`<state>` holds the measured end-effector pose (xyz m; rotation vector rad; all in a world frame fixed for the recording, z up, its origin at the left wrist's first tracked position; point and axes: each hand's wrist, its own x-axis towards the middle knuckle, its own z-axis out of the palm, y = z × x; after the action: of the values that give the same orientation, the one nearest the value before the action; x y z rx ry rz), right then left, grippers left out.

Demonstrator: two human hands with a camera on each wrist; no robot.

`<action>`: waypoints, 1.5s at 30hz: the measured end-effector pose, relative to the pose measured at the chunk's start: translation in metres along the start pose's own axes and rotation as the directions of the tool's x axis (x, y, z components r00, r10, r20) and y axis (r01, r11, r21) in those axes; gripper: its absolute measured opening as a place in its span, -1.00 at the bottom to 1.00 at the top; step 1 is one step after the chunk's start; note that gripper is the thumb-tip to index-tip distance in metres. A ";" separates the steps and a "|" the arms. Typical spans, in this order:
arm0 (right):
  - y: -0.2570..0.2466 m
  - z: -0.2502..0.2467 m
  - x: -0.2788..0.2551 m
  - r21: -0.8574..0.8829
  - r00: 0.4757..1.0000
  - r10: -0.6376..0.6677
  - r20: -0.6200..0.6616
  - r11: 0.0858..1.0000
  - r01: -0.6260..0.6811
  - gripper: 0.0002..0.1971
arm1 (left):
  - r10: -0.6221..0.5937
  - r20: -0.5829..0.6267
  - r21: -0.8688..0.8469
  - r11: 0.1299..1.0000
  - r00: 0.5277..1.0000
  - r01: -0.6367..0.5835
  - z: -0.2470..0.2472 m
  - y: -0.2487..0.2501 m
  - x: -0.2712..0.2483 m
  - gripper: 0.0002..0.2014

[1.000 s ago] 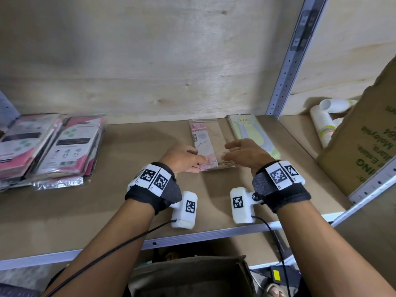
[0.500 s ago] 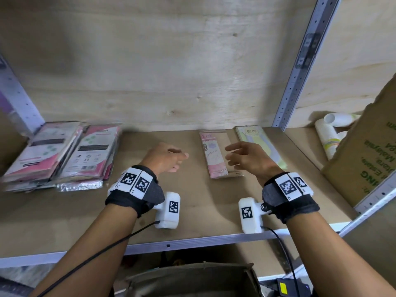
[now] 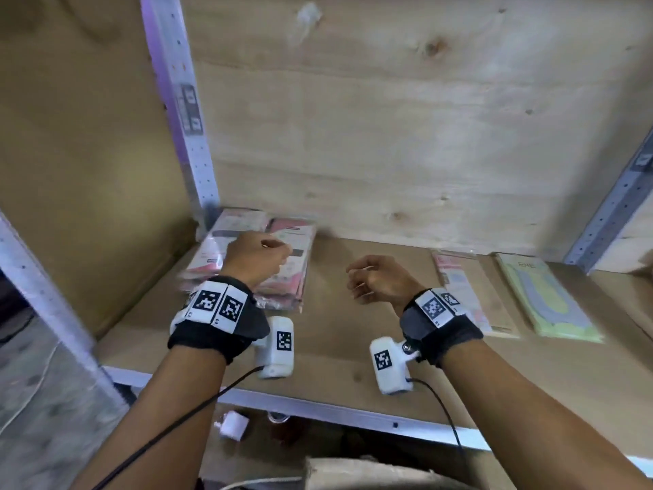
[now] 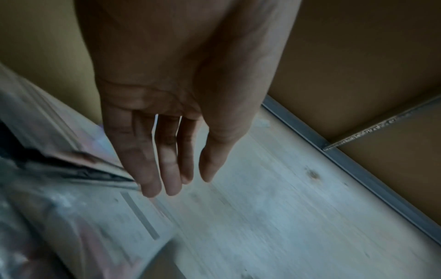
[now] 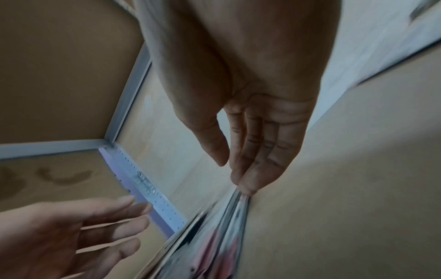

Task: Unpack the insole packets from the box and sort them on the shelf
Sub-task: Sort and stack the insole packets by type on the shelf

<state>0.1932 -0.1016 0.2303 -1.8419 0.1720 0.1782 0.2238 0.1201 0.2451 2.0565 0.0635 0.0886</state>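
Note:
Two stacks of pink-and-white insole packets (image 3: 286,274) lie at the shelf's back left. My left hand (image 3: 259,258) hovers over them with its fingers (image 4: 167,169) relaxed and empty; the stacks (image 4: 95,217) lie just below it. To its right, over bare shelf board, my right hand (image 3: 374,279) holds nothing, and its fingers (image 5: 253,160) are straight. Farther right, a single pink packet (image 3: 466,288) and a green packet (image 3: 544,302) lie flat. The top edge of the cardboard box (image 3: 371,475) shows below the shelf.
A perforated metal upright (image 3: 183,136) stands behind the stacks, with a brown side panel (image 3: 88,153) to its left. Plywood closes the back. The shelf's metal front rail (image 3: 318,408) runs below my wrists. A small white object (image 3: 231,424) lies under the shelf.
Both hands left the single pink packet and moved left across the shelf. My left hand now hovers over the pink stacks. My view swung left with them.

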 end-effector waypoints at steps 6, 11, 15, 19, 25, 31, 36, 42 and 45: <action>-0.014 0.072 0.042 -0.087 0.997 0.070 -0.011 0.994 -0.071 -0.71 | -0.056 -0.066 0.039 0.998 0.996 0.059 -0.041 -0.017 -0.003 -0.91; -0.004 0.101 0.055 -0.084 1.000 0.009 -0.025 0.996 -0.011 -0.67 | -0.062 -0.068 -0.006 0.998 0.996 0.062 -0.054 -0.019 -0.007 -0.78; 0.002 0.092 0.055 -0.202 0.998 0.066 -0.004 0.977 -0.066 -0.80 | -0.055 -0.067 0.002 0.998 0.996 0.055 -0.054 -0.024 -0.007 -0.82; 0.007 0.069 0.048 -0.241 0.993 0.110 0.042 0.966 -0.096 -0.78 | -0.068 -0.053 -0.002 0.998 0.996 0.068 -0.045 -0.024 -0.006 -0.88; 0.017 0.029 0.029 -0.217 0.990 0.139 0.021 0.967 -0.131 -0.77 | -0.096 0.005 -0.032 0.995 0.995 0.096 -0.021 -0.019 -0.011 -0.93; 0.023 -0.015 -0.003 -0.046 0.999 0.028 0.031 0.999 -0.026 -0.77 | -0.137 0.138 -0.156 0.975 0.981 0.158 0.013 -0.009 -0.017 -0.88; 0.024 -0.047 -0.033 -0.001 0.980 -0.200 0.016 0.980 0.200 -0.75 | -0.179 0.435 -0.378 0.853 0.883 0.359 0.043 0.008 -0.023 -0.49; 0.022 -0.073 -0.054 -0.216 0.886 -0.460 0.062 0.860 0.462 -0.83 | -0.036 0.559 -0.637 0.621 0.828 0.457 0.065 0.027 -0.016 -0.22; 0.025 -0.084 -0.060 -0.374 0.823 -0.568 0.031 0.757 0.536 -0.87 | -0.005 0.585 -0.693 0.518 0.811 0.502 0.077 0.034 -0.015 -0.11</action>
<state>0.1323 -0.1876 0.2424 -2.1939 -0.3834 -0.3095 0.2161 0.0350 0.2388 1.0049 -0.0035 -0.5581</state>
